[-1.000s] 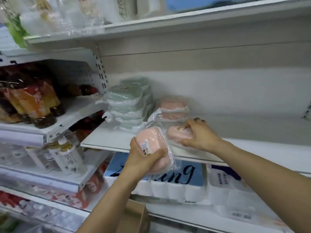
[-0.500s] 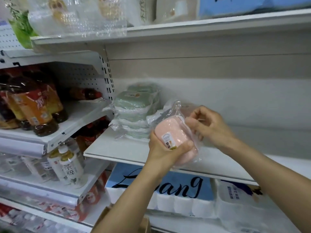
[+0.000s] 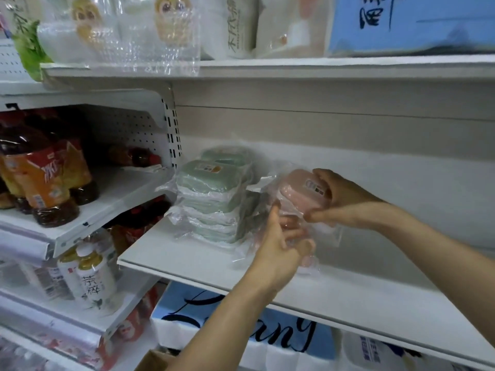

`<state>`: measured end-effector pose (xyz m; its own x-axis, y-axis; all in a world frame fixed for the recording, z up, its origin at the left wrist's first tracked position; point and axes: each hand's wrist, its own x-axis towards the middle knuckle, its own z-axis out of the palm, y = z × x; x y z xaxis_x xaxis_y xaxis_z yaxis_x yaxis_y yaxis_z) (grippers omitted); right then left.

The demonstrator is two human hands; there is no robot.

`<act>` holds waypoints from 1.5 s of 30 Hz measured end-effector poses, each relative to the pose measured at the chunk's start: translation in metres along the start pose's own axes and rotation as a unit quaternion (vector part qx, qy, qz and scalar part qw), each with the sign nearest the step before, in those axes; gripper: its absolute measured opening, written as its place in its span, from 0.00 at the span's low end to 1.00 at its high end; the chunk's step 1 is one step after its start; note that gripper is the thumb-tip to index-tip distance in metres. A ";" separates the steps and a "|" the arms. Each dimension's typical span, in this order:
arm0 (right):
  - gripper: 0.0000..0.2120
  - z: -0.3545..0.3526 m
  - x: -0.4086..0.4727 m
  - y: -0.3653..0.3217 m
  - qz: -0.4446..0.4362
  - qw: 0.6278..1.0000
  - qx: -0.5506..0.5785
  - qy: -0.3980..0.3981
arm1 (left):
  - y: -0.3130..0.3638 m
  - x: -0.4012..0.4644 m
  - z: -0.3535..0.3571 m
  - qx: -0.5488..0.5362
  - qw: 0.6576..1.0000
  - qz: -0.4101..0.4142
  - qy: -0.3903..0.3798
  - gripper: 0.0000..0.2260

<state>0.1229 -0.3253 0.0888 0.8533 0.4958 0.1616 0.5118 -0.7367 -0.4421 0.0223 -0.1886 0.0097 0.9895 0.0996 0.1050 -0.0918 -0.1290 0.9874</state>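
Note:
A pink box (image 3: 300,190) in clear plastic wrap, with a white label on top, is held just above the white shelf (image 3: 187,253); my right hand (image 3: 345,202) grips it by its right end. My left hand (image 3: 276,247) is just below and to its left, thumb up against the wrap. Its fingers curl at the loose plastic and pink packs underneath; whether they grip anything is unclear. A stack of green wrapped boxes (image 3: 211,194) stands right beside it on the left.
The shelf runs bare to the right of my hands. Drink bottles (image 3: 45,183) fill the shelves on the left. A blue pack of toilet rolls (image 3: 241,336) lies on the shelf below. The upper shelf (image 3: 321,68) overhangs with bagged goods.
The pink box has passed from my left hand to my right and moved back over the shelf. My left hand has let go and dropped beneath it.

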 end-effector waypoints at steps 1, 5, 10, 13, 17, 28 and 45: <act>0.37 -0.002 0.010 0.003 0.006 0.999 0.038 0.015 | -0.005 0.000 -0.002 0.068 0.997 0.022 0.005 0.39; 0.40 -0.008 0.057 0.014 -0.013 0.996 0.075 0.045 | -0.042 0.007 -0.018 0.489 0.862 0.134 -0.015 0.33; 0.44 0.007 0.103 0.034 -0.045 0.998 -0.033 -0.042 | -0.063 0.023 -0.030 0.555 0.813 0.176 -0.015 0.31; 0.37 0.016 0.114 0.046 -0.054 0.997 -0.027 -0.045 | -0.061 0.034 -0.032 0.554 0.814 0.175 0.014 0.32; 0.27 0.030 0.114 0.056 -0.083 0.997 0.008 -0.006 | -0.056 0.040 -0.030 0.547 0.818 0.172 0.034 0.31; 0.26 0.025 0.037 0.044 -0.091 0.983 -0.098 0.127 | -0.038 0.025 -0.024 0.536 0.821 0.187 0.060 0.25; 0.21 0.021 -0.297 0.173 0.122 0.947 -0.195 0.225 | -0.040 -0.064 0.188 0.413 0.843 0.325 -0.113 0.28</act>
<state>-0.0443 -0.5907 -0.0546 0.8626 0.1075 0.4943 0.2169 -0.9614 -0.1694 -0.0162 -0.3756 -0.0590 0.7647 -0.4351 0.4753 -0.6058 -0.7368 0.3003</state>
